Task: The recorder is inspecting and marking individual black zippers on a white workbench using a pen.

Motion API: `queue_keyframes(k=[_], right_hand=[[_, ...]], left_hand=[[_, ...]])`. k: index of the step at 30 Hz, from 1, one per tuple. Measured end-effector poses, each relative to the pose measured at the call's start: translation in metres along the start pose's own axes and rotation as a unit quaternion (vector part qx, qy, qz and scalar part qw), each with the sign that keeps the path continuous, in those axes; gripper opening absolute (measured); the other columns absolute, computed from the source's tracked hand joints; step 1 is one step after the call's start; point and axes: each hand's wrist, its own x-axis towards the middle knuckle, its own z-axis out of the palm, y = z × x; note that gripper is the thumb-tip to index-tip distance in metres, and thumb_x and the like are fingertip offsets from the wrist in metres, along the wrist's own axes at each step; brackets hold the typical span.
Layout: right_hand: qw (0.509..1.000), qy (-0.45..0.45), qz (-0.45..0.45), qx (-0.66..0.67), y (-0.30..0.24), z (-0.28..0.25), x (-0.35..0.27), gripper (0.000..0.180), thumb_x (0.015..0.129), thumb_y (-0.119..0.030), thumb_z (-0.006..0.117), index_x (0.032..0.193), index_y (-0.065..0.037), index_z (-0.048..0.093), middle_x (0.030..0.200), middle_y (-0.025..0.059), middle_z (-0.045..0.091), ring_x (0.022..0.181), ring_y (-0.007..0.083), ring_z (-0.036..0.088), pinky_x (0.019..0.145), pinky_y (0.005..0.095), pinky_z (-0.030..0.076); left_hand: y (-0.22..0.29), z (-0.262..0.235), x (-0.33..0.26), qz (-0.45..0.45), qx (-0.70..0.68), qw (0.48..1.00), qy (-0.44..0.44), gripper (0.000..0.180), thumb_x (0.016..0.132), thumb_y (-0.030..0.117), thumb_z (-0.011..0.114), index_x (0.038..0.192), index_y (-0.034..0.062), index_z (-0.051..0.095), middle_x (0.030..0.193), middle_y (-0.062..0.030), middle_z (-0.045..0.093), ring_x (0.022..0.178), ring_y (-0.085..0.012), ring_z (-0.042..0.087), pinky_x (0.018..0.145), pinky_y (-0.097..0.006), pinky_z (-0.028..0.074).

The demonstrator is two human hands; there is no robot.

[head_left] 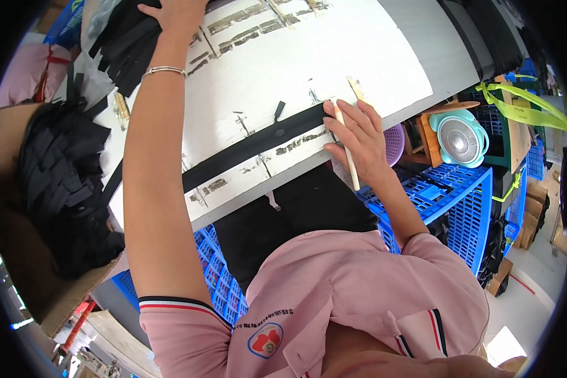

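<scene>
A long black webbing strap (252,150) lies slantwise across the white board (372,44), near its front edge. A small black tab (280,111) sticks up beside its far edge. My right hand (359,135) holds a slim off-white marking pencil (346,148), and its fingertips rest at the strap's right end. At the far left, my left hand (177,16) is stretched out next to a heap of black straps (129,38). Its thumb is spread; the other fingers run out of the picture, so whether they touch anything is hidden.
Left of the table stands a cardboard box (9,208) with more black straps (63,183) spilling over. Blue plastic crates (466,195) sit at the right and below the table. A turquoise fan (461,138) and a purple basket (394,143) are by the right edge.
</scene>
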Motion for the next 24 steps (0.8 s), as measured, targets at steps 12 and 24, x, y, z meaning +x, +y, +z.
queue_keyframes(k=[12,24], right_hand=[[1.000,-0.012,0.001,0.001,0.019,-0.009,-0.006,0.041,0.083,-0.029,0.079,0.119,-0.011,0.068,0.133,0.0048,0.069,0.133,0.0258,0.056,0.115,0.0454,0.039],[0.998,-0.011,-0.013,-0.061,0.039,-0.020,-0.004,0.037,0.086,-0.027,0.077,0.118,-0.010,0.069,0.133,0.0041,0.070,0.130,0.0218,0.058,0.116,0.0440,0.040]], left_hand=[[0.016,-0.062,-0.086,0.056,-0.059,0.993,-0.083,0.103,0.085,0.020,0.083,0.165,0.0167,0.019,0.171,-0.0181,0.015,0.159,-0.0378,0.007,0.127,-0.057,0.005],[-0.015,-0.082,-0.337,0.064,-0.170,0.973,-0.145,0.080,0.095,0.038,0.070,0.160,0.0072,0.035,0.167,-0.0170,0.030,0.157,-0.0338,0.023,0.123,-0.063,-0.001]])
